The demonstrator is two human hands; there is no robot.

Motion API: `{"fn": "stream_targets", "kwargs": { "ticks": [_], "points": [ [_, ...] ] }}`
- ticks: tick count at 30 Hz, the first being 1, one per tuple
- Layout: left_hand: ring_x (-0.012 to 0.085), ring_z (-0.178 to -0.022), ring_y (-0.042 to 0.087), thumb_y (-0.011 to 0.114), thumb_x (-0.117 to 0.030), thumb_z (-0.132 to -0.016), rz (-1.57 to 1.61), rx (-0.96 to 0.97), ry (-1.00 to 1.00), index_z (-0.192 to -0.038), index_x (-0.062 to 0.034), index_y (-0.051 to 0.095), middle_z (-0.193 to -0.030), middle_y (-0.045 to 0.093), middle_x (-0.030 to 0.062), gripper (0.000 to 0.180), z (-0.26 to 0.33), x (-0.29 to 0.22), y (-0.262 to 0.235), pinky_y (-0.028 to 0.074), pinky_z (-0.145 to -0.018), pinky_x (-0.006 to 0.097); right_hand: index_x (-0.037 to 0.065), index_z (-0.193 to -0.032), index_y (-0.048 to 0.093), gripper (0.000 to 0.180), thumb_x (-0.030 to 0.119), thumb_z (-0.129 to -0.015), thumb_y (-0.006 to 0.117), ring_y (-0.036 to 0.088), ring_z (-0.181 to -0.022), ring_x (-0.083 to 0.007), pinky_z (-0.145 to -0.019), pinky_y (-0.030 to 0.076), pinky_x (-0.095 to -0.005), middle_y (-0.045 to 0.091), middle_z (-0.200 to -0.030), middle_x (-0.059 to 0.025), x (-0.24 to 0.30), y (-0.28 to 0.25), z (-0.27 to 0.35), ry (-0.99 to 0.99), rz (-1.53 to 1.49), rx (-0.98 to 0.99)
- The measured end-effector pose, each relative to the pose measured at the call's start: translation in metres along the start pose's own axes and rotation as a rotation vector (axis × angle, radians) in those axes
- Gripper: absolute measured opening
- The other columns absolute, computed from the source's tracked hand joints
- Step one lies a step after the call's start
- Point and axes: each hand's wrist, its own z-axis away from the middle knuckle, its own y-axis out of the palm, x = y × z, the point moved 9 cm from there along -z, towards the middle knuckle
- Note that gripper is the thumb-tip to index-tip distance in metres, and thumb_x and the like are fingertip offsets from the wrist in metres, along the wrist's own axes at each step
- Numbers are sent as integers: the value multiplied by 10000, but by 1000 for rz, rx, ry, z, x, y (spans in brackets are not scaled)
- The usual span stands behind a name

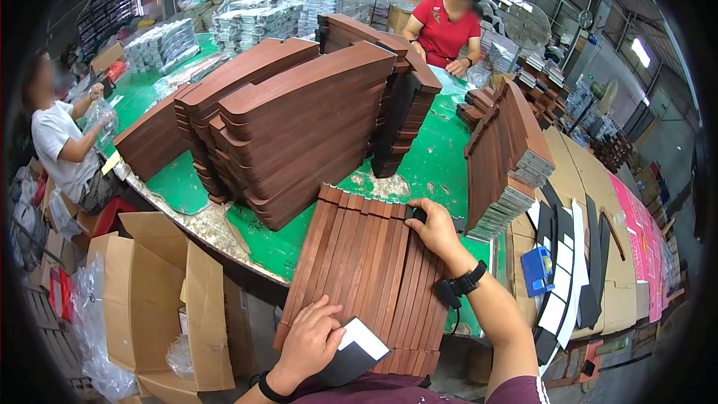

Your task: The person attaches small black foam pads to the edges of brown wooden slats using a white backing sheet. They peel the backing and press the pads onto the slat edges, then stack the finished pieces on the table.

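A row of reddish-brown wooden slats (359, 254) lies packed side by side in front of me, its near end close to my body. My left hand (307, 337) rests on the near left slats, its thumb against a black-and-white sheet (363, 348) that slants beside the palm. At the far right end of the slats, my right hand (437, 232) pinches a small black piece (419, 215) between thumb and fingers. A black device (460, 286) is strapped to my right wrist. Tall stacks of curved brown boards (307, 120) stand just beyond the slats.
The green tabletop (441, 146) also bears a board stack (505, 150) at right. Black and white strips and a blue tape dispenser (537, 271) lie on cardboard (624, 292). An open carton (157, 292) stands at lower left. Two people (447, 26) (63, 135) work across the table.
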Motion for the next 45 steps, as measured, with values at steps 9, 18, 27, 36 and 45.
{"fn": "stream_targets", "kwargs": {
  "ticks": [9, 18, 27, 36, 45],
  "points": [
    [417, -1305, 590, 735, -147, -900, -13, 0, 2, -870, -28, 662, -1211, 702, 173, 143, 0, -2, -1, 459, -1089, 524, 26, -1141, 721, 378, 146, -802, 837, 662, -1092, -423, -966, 515, -489, 730, -1094, -218, 2, -2, -1, 41, -36, 17],
    [419, -1305, 587, 732, -145, -904, -1, -12, 14, -882, -31, 663, -1208, 702, 167, 135, 1, 0, -1, 457, -1087, 524, 28, -1249, 658, 415, 154, -870, 770, 610, -1213, -382, -1149, 381, -545, 680, -1207, -186, 14, 3, 0, -90, 138, 96],
    [413, -1321, 576, 718, -159, -921, 1, 5, 4, -889, -34, 668, -1243, 697, 169, 138, 1, -2, 1, 439, -1104, 519, 0, -1451, 516, 619, 195, -902, 725, 473, -1408, -383, -1204, 294, -600, 540, -1477, -188, 14, 13, 17, -152, 222, 45],
    [434, -1332, 562, 712, -144, -897, 5, 11, 1, -898, -13, 660, -1262, 693, 178, 141, 3, -2, 5, 431, -1102, 516, 35, -1364, 615, 555, 351, -922, 723, 527, -1372, -361, -1195, 301, -581, 638, -1378, -160, 20, -1, 7, -181, 400, 121],
    [313, -1161, 689, 653, -80, -975, 357, -156, -149, -950, 20, 627, -1220, 709, 202, 107, 18, 17, -20, 532, -973, 402, 45, -1397, 565, 624, 275, -867, 801, 572, -1248, -404, -1161, 329, -586, 667, -1223, -210, 7, -3, 0, -113, 276, 9]
  ]
}}
